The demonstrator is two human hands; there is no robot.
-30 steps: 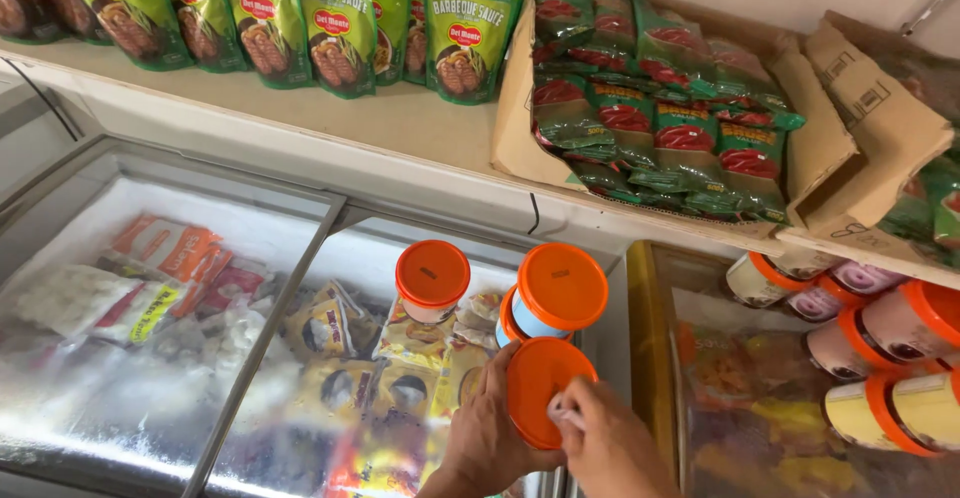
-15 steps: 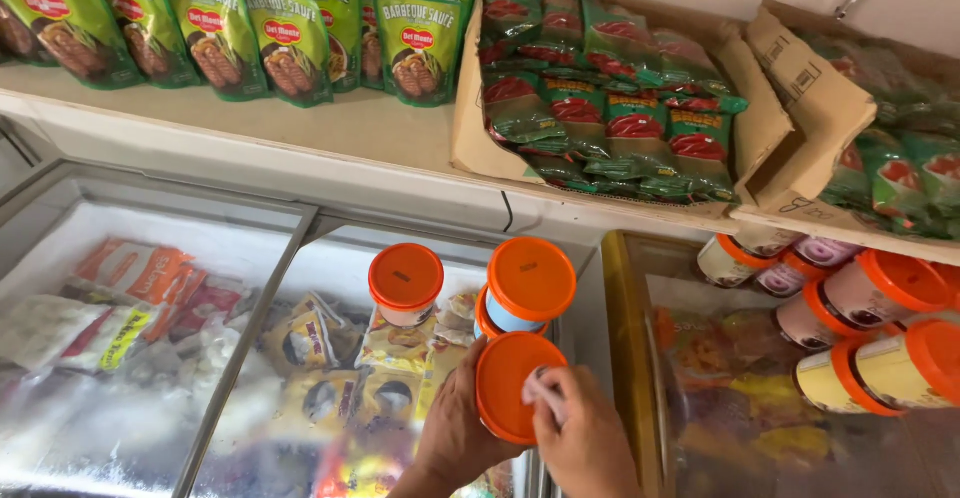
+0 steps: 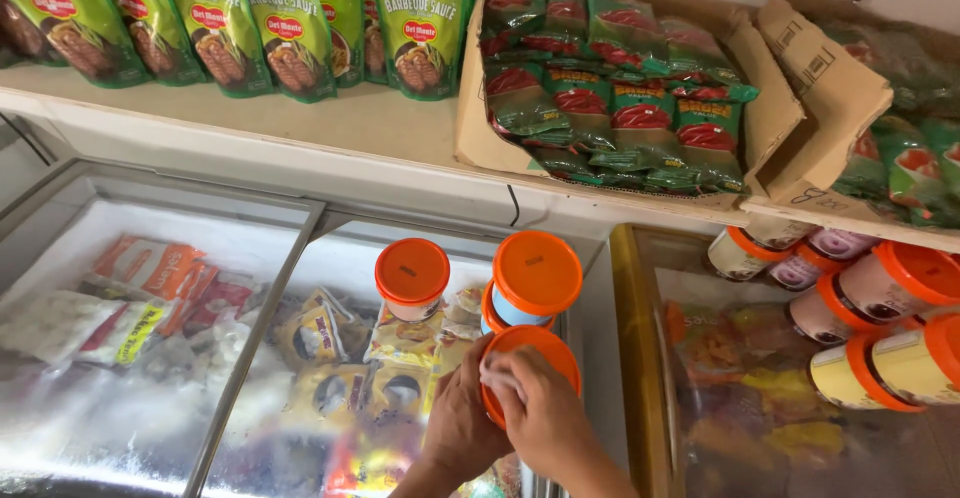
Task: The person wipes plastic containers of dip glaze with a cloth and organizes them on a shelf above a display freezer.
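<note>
Both forearms come up from the bottom edge of the view, side by side and angled slightly toward each other, bare to the wrist. The left hand (image 3: 462, 420) is turned with its back toward the camera, fingers curled away and downward, closed in a grip around what it holds. The right hand (image 3: 540, 413) sits just beside it, the two touching at the knuckles; its back faces up too, the wrist bent a little inward. The right fingers (image 3: 505, 373) are bunched together and pressed flat at the tips. Neither palm can be seen, and the left thumb is hidden behind the hand.
</note>
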